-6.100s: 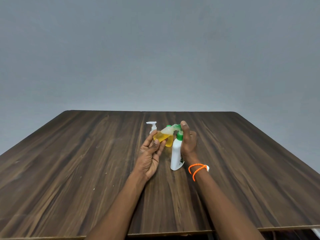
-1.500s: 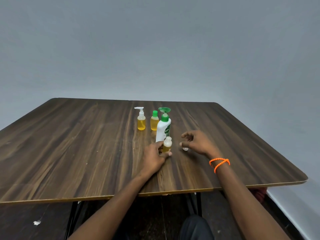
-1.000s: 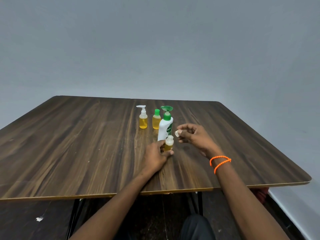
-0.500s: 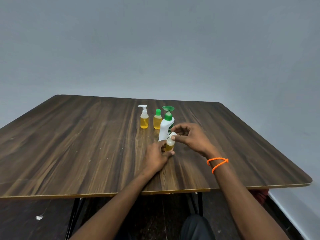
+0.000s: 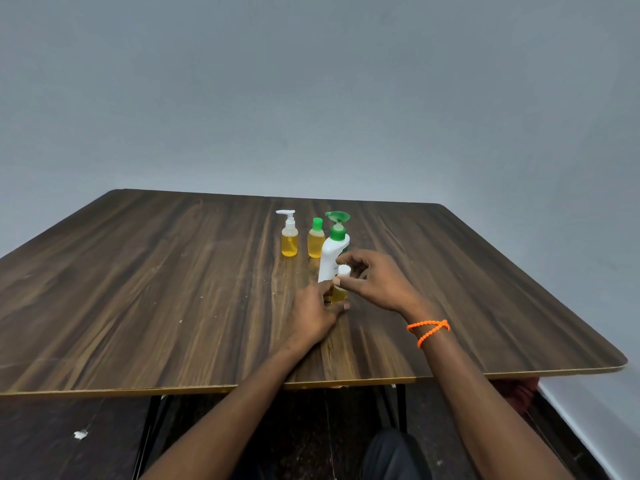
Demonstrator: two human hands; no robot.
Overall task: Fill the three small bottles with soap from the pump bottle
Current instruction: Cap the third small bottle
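Upright on the dark wood-grain desk (image 5: 138, 289), just nearer than the white soap bottle (image 5: 331, 258): a small bottle of yellow liquid (image 5: 338, 293), held at its lower body by the left hand (image 5: 313, 315), thumb and fingers wrapped round it so that most of its body stays hidden. On its neck, a white cap (image 5: 344, 270), pinched by the right hand (image 5: 375, 284) between thumb and forefinger, remaining fingers curled above; impossible to tell whether seated fully or only resting on the neck. On the right wrist, an orange beaded band (image 5: 428, 330).

Touching or nearly touching the held bottle from behind: the soap bottle, white with a green pump head (image 5: 337, 220), its right side and label largely covered by the right hand. Left of the soap bottle and a little farther back: a small bottle with a green cap (image 5: 316, 239), yellow liquid inside. Left of that again: a small bottle with a white pump top (image 5: 289, 235), also yellow inside. Fill levels hard to judge at this distance.

Below the near desk edge: dark floor, black desk legs partly seen, a dark trouser knee cut off by the bottom edge of the view.
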